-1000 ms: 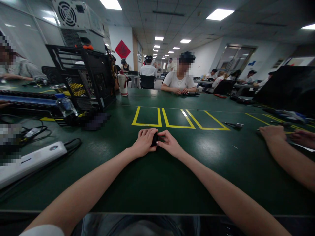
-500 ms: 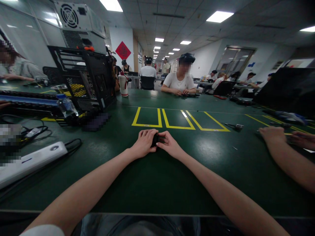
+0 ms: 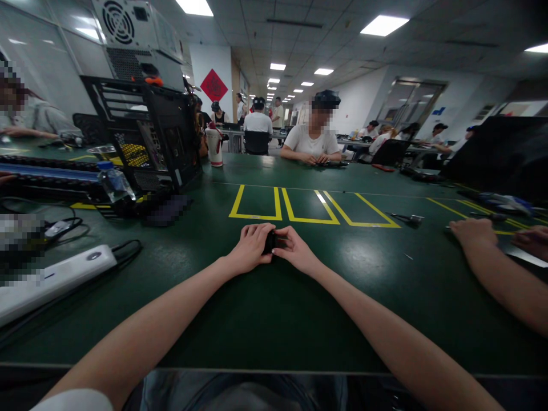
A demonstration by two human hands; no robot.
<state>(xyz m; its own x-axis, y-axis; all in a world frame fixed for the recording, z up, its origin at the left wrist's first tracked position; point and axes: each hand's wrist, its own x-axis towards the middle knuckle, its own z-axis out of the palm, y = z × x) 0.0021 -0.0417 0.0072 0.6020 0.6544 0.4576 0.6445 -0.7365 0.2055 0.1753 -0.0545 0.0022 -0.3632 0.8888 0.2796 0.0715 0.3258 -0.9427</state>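
Observation:
A small black object (image 3: 269, 242) is held between my hands, low over the green table (image 3: 265, 319); its kind I cannot make out because fingers cover most of it. My left hand (image 3: 252, 248) wraps round its left side, the fingers curled over the top. From the right, my right hand (image 3: 295, 248) pinches it with thumb and fingertips. Just beyond my hands, yellow tape outlines (image 3: 256, 217) mark the tabletop.
To the left stand a white power strip (image 3: 60, 279), a plastic bottle (image 3: 115, 181) and an open black computer case (image 3: 171, 131). A white cup (image 3: 214, 145) is farther back. On the right lie a metal-ended tool (image 3: 411, 219) and a co-worker's hand (image 3: 475, 231). Another person (image 3: 312, 137) sits opposite.
My hands and the black object keep nearly the same place and grip. At the right, the co-worker's farther hand has shifted slightly, and people in the far background have moved.

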